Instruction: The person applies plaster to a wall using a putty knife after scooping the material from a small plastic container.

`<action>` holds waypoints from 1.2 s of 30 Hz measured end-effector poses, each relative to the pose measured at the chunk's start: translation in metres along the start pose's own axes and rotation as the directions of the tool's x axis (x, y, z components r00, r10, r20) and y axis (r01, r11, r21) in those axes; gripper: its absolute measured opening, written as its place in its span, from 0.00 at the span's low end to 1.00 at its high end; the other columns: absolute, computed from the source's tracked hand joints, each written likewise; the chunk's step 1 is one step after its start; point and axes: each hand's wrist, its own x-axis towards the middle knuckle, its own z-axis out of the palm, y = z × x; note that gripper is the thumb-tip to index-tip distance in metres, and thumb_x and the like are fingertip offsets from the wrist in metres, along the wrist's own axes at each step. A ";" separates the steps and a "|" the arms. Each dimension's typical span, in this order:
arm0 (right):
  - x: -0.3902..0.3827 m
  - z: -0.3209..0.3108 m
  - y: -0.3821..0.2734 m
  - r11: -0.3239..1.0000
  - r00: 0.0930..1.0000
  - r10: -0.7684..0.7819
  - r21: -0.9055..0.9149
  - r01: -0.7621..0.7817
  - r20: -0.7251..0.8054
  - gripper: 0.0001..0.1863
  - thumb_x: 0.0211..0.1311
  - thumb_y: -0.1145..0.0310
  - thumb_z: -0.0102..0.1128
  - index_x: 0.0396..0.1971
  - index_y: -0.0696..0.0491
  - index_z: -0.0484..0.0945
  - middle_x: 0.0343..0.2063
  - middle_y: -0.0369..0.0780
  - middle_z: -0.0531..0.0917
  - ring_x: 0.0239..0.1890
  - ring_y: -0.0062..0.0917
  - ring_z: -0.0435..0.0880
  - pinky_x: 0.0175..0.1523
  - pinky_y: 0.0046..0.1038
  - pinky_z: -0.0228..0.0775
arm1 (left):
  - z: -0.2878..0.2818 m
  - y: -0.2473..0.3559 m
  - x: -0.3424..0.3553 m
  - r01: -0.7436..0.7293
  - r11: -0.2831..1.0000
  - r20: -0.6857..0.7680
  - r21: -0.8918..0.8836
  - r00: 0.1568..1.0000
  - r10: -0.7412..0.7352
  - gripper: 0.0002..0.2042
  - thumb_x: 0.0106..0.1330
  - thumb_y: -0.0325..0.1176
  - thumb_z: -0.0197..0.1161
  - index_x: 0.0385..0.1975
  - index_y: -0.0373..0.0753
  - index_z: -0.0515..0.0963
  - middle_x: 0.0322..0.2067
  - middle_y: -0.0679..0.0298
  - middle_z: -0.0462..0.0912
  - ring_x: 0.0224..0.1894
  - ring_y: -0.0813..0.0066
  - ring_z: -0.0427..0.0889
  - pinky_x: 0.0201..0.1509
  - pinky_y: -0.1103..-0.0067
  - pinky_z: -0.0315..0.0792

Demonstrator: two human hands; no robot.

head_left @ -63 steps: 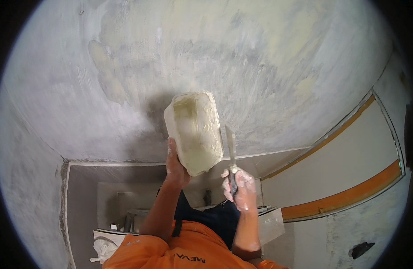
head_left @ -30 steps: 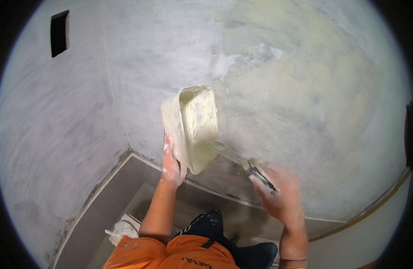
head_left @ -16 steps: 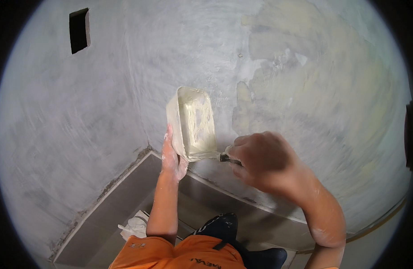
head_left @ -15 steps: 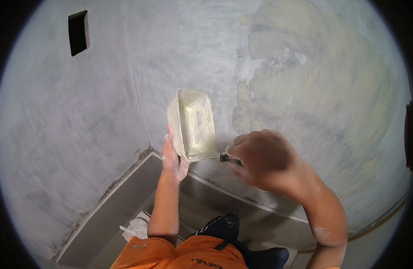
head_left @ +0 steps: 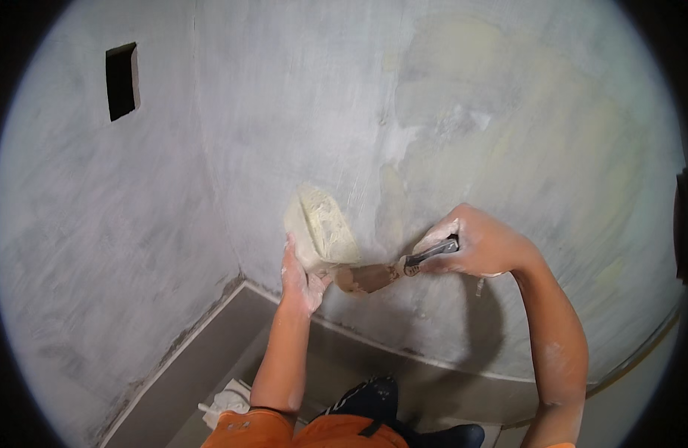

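Note:
My left hand [head_left: 303,282] grips a pale rectangular tub [head_left: 299,233] from its left side and underneath, in front of the wall. Cream-coloured paste [head_left: 332,224] coats the inside of the tub, which is tilted. In my right hand [head_left: 482,243] is a putty knife [head_left: 370,278], held by its dark handle. Its smeared blade points left, by the lower edge of the tub near my left fingers; whether it touches the tub I cannot tell. White residue covers parts of both hands.
A smoothed grey wall [head_left: 277,112] meets another in a corner at the left. Yellowish patches [head_left: 523,149] mark the right part. A dark rectangular opening [head_left: 121,82] sits high on the left wall. Below runs a grey tiled base [head_left: 224,321]; a white crumpled item [head_left: 228,403] lies by my left arm.
My right hand has moved right and turned, bringing the putty knife's blade into plain sight below the tub. The tub has tilted, so less of its inside shows.

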 end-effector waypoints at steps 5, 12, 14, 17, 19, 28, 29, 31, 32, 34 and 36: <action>-0.014 -0.033 0.011 0.900 0.959 0.141 0.435 -0.021 -0.244 0.16 0.66 0.68 0.65 0.48 0.62 0.84 0.26 0.40 0.85 0.23 0.18 0.77 0.26 0.21 0.66 | 0.043 0.013 0.002 0.007 0.998 0.161 -0.065 0.987 0.004 0.34 0.79 0.59 0.36 0.74 0.38 0.56 0.66 0.45 0.69 0.65 0.44 0.75 0.66 0.48 0.75; -0.008 -0.081 -0.021 0.696 0.843 0.115 0.648 0.310 -0.526 0.26 0.69 0.70 0.56 0.64 0.62 0.72 0.36 0.39 0.82 0.24 0.16 0.70 0.27 0.20 0.64 | 0.084 0.045 0.002 -0.033 0.999 0.231 -0.021 0.972 0.037 0.35 0.79 0.61 0.34 0.76 0.40 0.52 0.69 0.46 0.65 0.68 0.44 0.71 0.67 0.44 0.71; 0.005 -0.083 -0.025 0.875 0.712 0.078 0.390 0.286 -0.698 0.28 0.67 0.71 0.56 0.67 0.58 0.71 0.36 0.36 0.80 0.27 0.15 0.71 0.30 0.20 0.66 | 0.084 0.044 0.004 -0.079 0.996 0.276 0.044 0.959 0.064 0.36 0.78 0.62 0.34 0.76 0.40 0.51 0.70 0.47 0.64 0.68 0.44 0.71 0.67 0.42 0.70; 0.037 -0.069 -0.013 0.960 0.458 -0.251 -0.279 0.007 -0.853 0.30 0.63 0.74 0.56 0.68 0.52 0.70 0.46 0.46 0.76 0.32 0.31 0.79 0.37 0.31 0.76 | 0.079 0.042 0.006 -0.146 0.988 0.373 0.052 0.921 0.117 0.38 0.77 0.65 0.35 0.75 0.40 0.53 0.70 0.49 0.65 0.69 0.47 0.69 0.68 0.46 0.69; 0.057 -0.055 -0.020 0.738 0.345 -0.512 -0.609 -0.292 -0.786 0.31 0.63 0.74 0.56 0.68 0.49 0.71 0.53 0.51 0.74 0.37 0.37 0.83 0.41 0.35 0.79 | 0.070 0.044 0.010 -0.181 0.982 0.380 0.044 0.913 0.151 0.39 0.76 0.65 0.36 0.76 0.40 0.52 0.70 0.50 0.65 0.69 0.47 0.69 0.68 0.46 0.69; 0.134 -0.035 0.021 0.682 0.333 -0.381 -0.505 -0.530 -0.863 0.30 0.65 0.77 0.52 0.68 0.59 0.65 0.52 0.58 0.71 0.46 0.52 0.82 0.45 0.42 0.81 | 0.069 0.042 0.014 -0.217 0.975 0.367 -0.046 0.904 0.219 0.39 0.76 0.65 0.39 0.75 0.39 0.55 0.68 0.47 0.67 0.66 0.45 0.73 0.66 0.47 0.72; 0.139 -0.021 0.019 0.744 0.396 -0.281 -0.459 -0.485 -0.874 0.30 0.65 0.76 0.52 0.68 0.60 0.63 0.54 0.59 0.70 0.47 0.53 0.82 0.46 0.43 0.81 | 0.066 0.045 0.012 -0.236 0.971 0.367 -0.045 0.900 0.236 0.39 0.76 0.65 0.39 0.75 0.39 0.55 0.68 0.47 0.67 0.66 0.45 0.73 0.66 0.47 0.72; 0.142 0.005 0.018 0.803 0.477 -0.181 -0.409 -0.434 -0.860 0.30 0.66 0.76 0.52 0.69 0.61 0.62 0.56 0.60 0.70 0.48 0.53 0.81 0.46 0.43 0.81 | 0.061 0.050 0.007 -0.242 0.969 0.320 -0.039 0.916 0.241 0.38 0.76 0.65 0.39 0.74 0.39 0.55 0.68 0.47 0.67 0.66 0.45 0.73 0.66 0.47 0.72; 0.141 0.018 0.016 0.830 0.524 -0.160 -0.401 -0.387 -0.836 0.31 0.64 0.78 0.53 0.68 0.63 0.62 0.57 0.60 0.70 0.48 0.54 0.81 0.47 0.44 0.81 | 0.058 0.052 0.006 -0.245 0.969 0.283 -0.037 0.927 0.246 0.38 0.76 0.65 0.39 0.74 0.39 0.55 0.68 0.47 0.68 0.66 0.45 0.74 0.66 0.47 0.72; 0.131 0.041 0.021 0.849 0.584 -0.127 -0.392 -0.354 -0.802 0.31 0.63 0.79 0.54 0.68 0.64 0.62 0.58 0.60 0.69 0.49 0.54 0.80 0.48 0.45 0.80 | 0.056 0.045 0.012 -0.223 0.974 0.287 -0.046 0.931 0.227 0.37 0.77 0.63 0.39 0.74 0.39 0.56 0.67 0.48 0.69 0.65 0.47 0.75 0.64 0.49 0.74; 0.118 0.056 0.020 0.936 0.472 -0.244 -0.334 -0.115 -0.847 0.32 0.62 0.80 0.56 0.67 0.64 0.63 0.54 0.58 0.73 0.51 0.49 0.81 0.49 0.45 0.79 | 0.054 0.045 0.011 -0.222 0.974 0.275 -0.053 0.934 0.228 0.35 0.78 0.62 0.39 0.73 0.39 0.57 0.66 0.49 0.70 0.64 0.49 0.76 0.63 0.51 0.76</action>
